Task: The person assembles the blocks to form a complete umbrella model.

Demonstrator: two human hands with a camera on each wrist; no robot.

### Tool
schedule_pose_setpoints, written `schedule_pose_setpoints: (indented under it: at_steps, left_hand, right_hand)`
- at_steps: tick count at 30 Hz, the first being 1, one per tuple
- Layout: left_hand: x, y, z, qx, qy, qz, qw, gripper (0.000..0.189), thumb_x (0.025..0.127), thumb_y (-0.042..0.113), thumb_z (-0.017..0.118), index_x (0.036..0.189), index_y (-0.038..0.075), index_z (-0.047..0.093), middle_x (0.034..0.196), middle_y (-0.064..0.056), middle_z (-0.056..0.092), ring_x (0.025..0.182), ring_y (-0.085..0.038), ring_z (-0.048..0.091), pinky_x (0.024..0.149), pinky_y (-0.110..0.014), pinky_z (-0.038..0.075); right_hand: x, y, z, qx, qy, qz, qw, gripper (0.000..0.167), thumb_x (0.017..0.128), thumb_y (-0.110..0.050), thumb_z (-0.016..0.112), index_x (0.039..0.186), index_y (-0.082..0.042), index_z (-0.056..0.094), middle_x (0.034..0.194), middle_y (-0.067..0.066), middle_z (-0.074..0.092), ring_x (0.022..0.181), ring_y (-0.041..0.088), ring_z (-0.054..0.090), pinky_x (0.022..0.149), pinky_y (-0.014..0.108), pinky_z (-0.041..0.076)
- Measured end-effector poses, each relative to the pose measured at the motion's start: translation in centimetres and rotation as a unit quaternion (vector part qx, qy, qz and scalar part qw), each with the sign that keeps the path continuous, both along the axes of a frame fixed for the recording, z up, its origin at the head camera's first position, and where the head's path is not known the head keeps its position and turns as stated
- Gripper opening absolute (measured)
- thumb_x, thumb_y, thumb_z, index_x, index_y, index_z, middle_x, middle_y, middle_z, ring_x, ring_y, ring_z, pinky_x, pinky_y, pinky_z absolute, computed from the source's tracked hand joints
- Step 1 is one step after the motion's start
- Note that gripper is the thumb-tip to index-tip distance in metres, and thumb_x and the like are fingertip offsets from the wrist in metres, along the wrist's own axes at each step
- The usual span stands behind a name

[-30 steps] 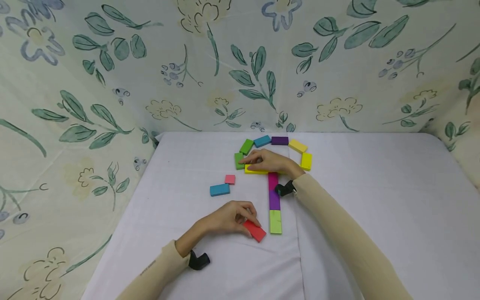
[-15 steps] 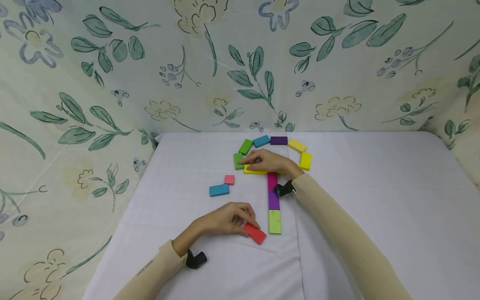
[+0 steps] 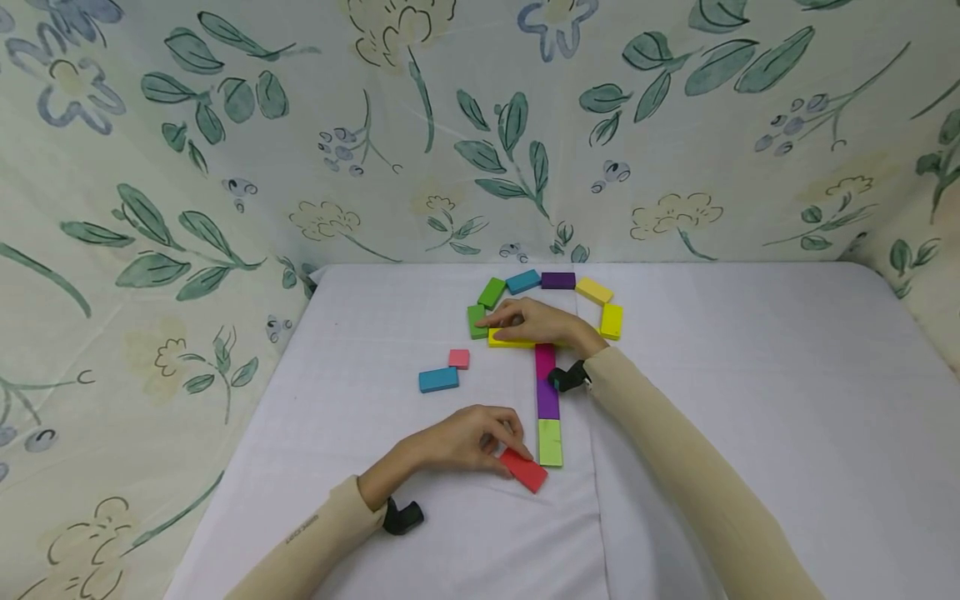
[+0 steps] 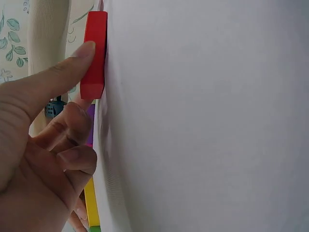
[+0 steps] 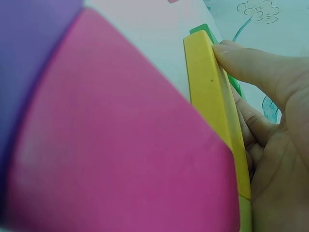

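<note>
Near the table's front, my left hand (image 3: 471, 437) pinches a red rectangular block (image 3: 523, 471) between thumb and fingers. The block is tilted, close to the lower left of a lime green block (image 3: 551, 442). In the left wrist view the thumb (image 4: 77, 60) presses the red block's edge. My right hand (image 3: 543, 323) rests at the back on a yellow block (image 3: 512, 339), its thumb on the yellow edge and a fingertip at a green block (image 3: 477, 322). A magenta block (image 3: 545, 361) and a purple block (image 3: 548, 399) continue in line to the lime one. The right hand hides part of the yellow row.
Behind the right hand, a second green block (image 3: 492, 293), a blue block (image 3: 523, 282), a dark purple block (image 3: 558, 281) and two yellow blocks (image 3: 594, 291) form an arch. Left of the column lie a loose blue block (image 3: 438, 380) and a small pink block (image 3: 459, 359). Floral cloth (image 3: 420, 183) hangs behind.
My left hand has shifted slightly right with the red block, bringing it nearer the lime green block's lower end. The right hand has stayed in place.
</note>
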State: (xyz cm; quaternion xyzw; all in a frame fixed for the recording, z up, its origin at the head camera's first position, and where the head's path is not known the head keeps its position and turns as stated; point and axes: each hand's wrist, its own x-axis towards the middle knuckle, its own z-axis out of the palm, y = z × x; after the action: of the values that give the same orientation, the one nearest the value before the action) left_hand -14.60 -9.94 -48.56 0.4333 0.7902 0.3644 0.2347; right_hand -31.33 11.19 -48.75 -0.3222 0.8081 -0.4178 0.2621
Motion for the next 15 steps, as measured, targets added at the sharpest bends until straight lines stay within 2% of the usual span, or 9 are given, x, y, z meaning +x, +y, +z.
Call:
schedule_pose_setpoints:
  at_steps: [9,15]
  left_hand:
    - [-0.04,-0.46,-0.03,-0.008,-0.022,-0.007,0.9997,0.029,0.091,0.015,0.081,0.12,0.021,0.08,0.112,0.005,0.063,0.069,0.003,0.049,0.065,-0.013,0.044]
    - [-0.14,-0.41,-0.1,-0.009,-0.016,-0.008,0.9998,0.028,0.09,0.017,0.082,0.117,0.022,0.081,0.109,0.006,0.063,0.07,0.002,0.05,0.065,-0.013,0.044]
  right_hand:
    - [-0.03,-0.03,0.02,-0.005,-0.005,-0.001,1.0,0.037,0.103,-0.022,0.065,0.139,-0.022,0.068,0.131,0.003,0.065,0.117,0.023,0.051,0.093,0.034,0.044]
    - [0.03,-0.04,0.06,-0.001,-0.003,-0.003,1.0,0.037,0.103,-0.022,0.065,0.139,-0.023,0.068,0.131,0.003,0.065,0.117,0.023,0.051,0.093,0.034,0.043]
